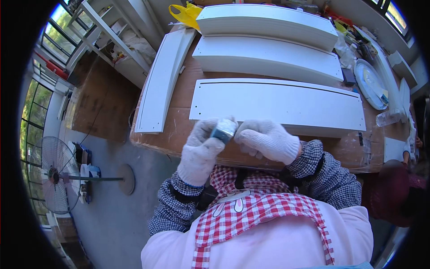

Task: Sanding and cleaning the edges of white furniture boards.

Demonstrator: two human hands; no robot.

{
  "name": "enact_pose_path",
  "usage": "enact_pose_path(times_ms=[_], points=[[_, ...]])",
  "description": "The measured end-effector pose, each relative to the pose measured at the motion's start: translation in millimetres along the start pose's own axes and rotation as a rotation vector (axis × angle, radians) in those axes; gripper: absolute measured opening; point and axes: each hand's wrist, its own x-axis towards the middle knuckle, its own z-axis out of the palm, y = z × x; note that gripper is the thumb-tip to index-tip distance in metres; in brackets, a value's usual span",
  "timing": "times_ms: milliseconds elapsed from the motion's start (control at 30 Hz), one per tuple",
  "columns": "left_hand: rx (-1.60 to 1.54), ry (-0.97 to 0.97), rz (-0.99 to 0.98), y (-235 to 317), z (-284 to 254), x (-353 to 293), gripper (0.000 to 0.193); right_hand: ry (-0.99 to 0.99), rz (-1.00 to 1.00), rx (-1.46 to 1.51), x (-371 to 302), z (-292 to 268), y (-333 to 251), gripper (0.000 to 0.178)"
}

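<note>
My left hand (199, 150), in a white knit glove, grips a small blue-grey block (224, 130) with a pale, shiny top face. Close to the block's right side is my gloved right hand (268, 141), its fingers curled in and its fingertips partly hidden. I cannot tell whether it touches the block or pinches something small. Both hands are over the table's near edge, just in front of a long white panel (277, 101) that has a dark groove along its far side and small holes at its ends.
Behind are stacked white panels (268, 54), with another white panel (159, 85) at the left of the brown-covered table (179, 121). A yellow bag (186, 13), a white plastic lid (371, 83) and a clear cup (389, 118) lie around. A standing fan (56, 175) is left; a person (389, 193) is right.
</note>
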Motion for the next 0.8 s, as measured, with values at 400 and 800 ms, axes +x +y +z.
enact_pose_path(times_ms=[400,800], points=[[0.495,0.695,0.321,1.8,-68.2,-18.6,0.033,0.473,-0.338,-0.638,3.1,-89.7,2.3,0.03],[1.122,0.76,0.403,-31.4,-81.4,-2.1,0.035,0.49,-0.253,-0.627,-3.8,-84.3,-2.0,0.026]])
